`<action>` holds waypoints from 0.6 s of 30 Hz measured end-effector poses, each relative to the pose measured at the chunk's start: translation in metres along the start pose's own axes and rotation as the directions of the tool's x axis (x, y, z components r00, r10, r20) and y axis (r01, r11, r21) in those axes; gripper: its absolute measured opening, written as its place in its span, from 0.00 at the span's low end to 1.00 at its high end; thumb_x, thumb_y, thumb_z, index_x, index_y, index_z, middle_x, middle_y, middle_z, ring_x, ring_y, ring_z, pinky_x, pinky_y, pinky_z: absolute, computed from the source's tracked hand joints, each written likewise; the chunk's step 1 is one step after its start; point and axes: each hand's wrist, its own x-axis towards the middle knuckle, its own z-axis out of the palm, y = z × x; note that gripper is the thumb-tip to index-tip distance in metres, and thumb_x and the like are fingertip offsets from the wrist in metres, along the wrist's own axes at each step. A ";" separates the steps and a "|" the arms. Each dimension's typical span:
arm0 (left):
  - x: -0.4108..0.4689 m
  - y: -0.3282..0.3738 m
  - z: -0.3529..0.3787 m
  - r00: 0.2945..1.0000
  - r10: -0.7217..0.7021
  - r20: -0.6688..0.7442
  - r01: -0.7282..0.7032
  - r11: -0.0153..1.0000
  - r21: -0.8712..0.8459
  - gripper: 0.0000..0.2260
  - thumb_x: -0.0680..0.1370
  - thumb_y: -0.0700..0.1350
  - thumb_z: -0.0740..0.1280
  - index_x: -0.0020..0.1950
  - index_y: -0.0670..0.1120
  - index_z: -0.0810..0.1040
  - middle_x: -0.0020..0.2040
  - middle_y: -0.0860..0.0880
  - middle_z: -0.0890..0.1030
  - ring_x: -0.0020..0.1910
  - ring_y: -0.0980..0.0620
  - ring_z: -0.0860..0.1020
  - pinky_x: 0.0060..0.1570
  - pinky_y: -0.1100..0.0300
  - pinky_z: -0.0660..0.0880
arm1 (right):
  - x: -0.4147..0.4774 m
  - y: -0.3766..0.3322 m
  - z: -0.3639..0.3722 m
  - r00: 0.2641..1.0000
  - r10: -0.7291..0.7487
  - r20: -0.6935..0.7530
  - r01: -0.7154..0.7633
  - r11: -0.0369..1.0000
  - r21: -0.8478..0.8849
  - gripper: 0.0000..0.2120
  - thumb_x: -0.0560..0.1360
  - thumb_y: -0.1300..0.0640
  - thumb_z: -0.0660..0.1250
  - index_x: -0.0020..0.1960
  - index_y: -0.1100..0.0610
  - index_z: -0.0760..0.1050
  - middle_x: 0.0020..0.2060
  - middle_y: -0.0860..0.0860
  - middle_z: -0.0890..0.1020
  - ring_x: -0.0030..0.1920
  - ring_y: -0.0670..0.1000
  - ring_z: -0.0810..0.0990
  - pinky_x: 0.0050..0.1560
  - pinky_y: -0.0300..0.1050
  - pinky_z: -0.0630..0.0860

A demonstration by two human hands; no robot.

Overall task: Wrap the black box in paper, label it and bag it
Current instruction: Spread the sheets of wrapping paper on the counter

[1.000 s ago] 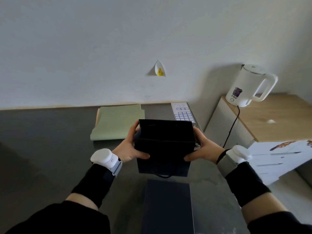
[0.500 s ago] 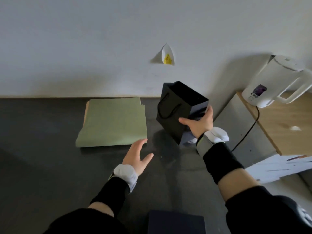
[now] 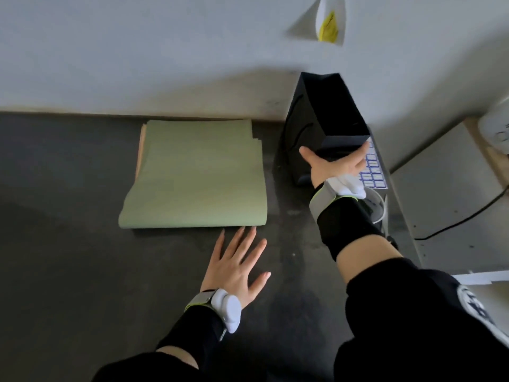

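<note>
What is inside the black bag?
Through the open top of the black bag, only dark inner walls show. Its floor is hidden in shadow, and the right hand covers part of its near side.

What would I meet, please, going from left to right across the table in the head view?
Green paper → black bag → label sheet → cabinet. The hands overlap these, so they are left out.

We read no words or numbers anywhere. Right of centre, the label sheet (image 3: 374, 172) shows only blank blue-bordered boxes. The white emblem (image 3: 474, 307) at lower right is too blurred to read.
</note>
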 end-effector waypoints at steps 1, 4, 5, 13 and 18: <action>0.000 0.001 -0.001 1.000 -0.003 -0.003 0.003 1.000 -0.001 0.27 0.75 0.62 0.57 0.71 0.51 0.68 0.74 0.47 0.64 0.74 0.48 0.60 0.69 0.41 0.57 | 0.000 -0.001 0.003 1.000 0.012 -0.002 -0.012 1.000 -0.011 0.57 0.63 0.35 0.72 0.77 0.50 0.40 0.75 0.51 0.54 0.71 0.56 0.64 0.64 0.56 0.62; 0.000 0.002 0.000 1.000 -0.008 -0.016 0.008 1.000 0.005 0.27 0.75 0.62 0.57 0.71 0.51 0.69 0.74 0.47 0.64 0.73 0.48 0.61 0.68 0.41 0.57 | 0.000 -0.003 0.010 0.999 0.037 -0.006 -0.037 0.999 -0.019 0.57 0.62 0.33 0.72 0.77 0.49 0.41 0.74 0.51 0.57 0.70 0.56 0.65 0.63 0.55 0.63; 0.001 0.002 -0.001 1.000 -0.009 -0.014 0.009 1.000 0.002 0.27 0.75 0.62 0.57 0.71 0.51 0.69 0.74 0.47 0.64 0.73 0.48 0.62 0.68 0.42 0.57 | -0.002 -0.003 0.012 0.999 0.041 0.001 -0.041 0.999 -0.035 0.57 0.62 0.33 0.71 0.77 0.49 0.40 0.74 0.51 0.57 0.70 0.56 0.65 0.64 0.55 0.62; 0.000 -0.001 -0.004 1.000 -0.004 -0.023 0.004 1.000 0.006 0.27 0.75 0.62 0.56 0.70 0.52 0.69 0.74 0.48 0.65 0.73 0.47 0.62 0.69 0.43 0.55 | -0.018 0.029 0.003 0.992 0.078 0.103 -0.069 0.994 -0.090 0.52 0.65 0.34 0.69 0.77 0.51 0.44 0.75 0.53 0.55 0.73 0.57 0.60 0.68 0.57 0.57; 0.002 -0.001 -0.008 0.999 -0.033 0.016 0.034 0.998 -0.058 0.27 0.72 0.62 0.56 0.67 0.51 0.73 0.71 0.48 0.69 0.70 0.47 0.67 0.69 0.44 0.55 | -0.045 0.049 -0.008 0.963 -0.060 0.261 0.049 0.998 0.051 0.36 0.69 0.49 0.73 0.71 0.57 0.63 0.63 0.54 0.73 0.64 0.56 0.72 0.63 0.47 0.67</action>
